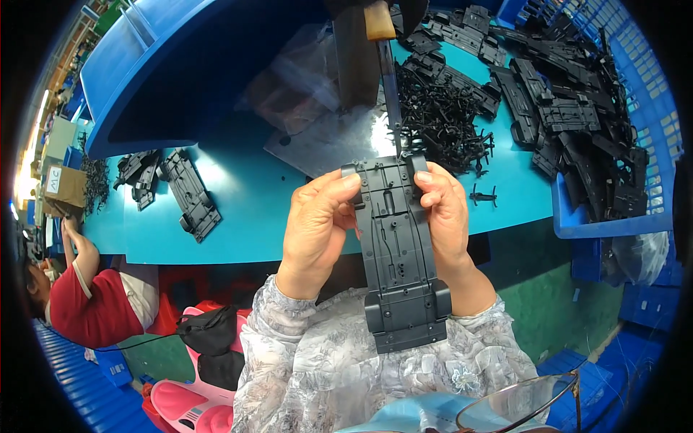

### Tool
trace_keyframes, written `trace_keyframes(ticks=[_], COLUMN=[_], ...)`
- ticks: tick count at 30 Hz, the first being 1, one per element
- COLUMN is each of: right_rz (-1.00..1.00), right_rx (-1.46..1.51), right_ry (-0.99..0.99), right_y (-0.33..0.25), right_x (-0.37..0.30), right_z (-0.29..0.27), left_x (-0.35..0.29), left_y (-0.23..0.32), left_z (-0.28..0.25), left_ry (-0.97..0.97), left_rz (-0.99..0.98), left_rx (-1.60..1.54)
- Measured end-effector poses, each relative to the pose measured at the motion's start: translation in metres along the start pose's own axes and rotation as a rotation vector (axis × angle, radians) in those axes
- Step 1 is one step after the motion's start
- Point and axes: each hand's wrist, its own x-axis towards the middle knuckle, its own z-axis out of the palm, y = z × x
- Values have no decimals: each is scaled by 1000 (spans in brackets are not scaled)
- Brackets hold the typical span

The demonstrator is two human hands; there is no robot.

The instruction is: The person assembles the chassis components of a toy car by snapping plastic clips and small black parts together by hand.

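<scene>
Fingers (343,189) hold black chassis (394,249), long axis fore-and-aft.

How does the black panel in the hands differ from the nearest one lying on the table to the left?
The held panel is gripped by the left hand and right hand; the table panel lies untouched on the blue table. The held panel looks larger in the picture than the table panel. Both are long and black.

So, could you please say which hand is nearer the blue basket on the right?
Right. The right hand holds the right edge of the black part, left of the blue basket; the left hand holds the opposite edge, farther away.
</scene>
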Motion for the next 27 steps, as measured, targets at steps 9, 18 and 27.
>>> trace_keyframes(ticks=[9, 18, 27], right_rz=[-9, -31, -27], right_rx=[-20, -39, 36], right_ry=[-35, -26, -49], right_y=[-4, -3, -1], right_x=[1, 2, 3], right_z=[8, 9, 6], left_x=[1, 2, 3], left_y=[4, 5, 4], left_z=[3, 2, 1], left_ry=[3, -4, -6], left_rz=[2, 9, 1], left_rx=[-12, -22, -27])
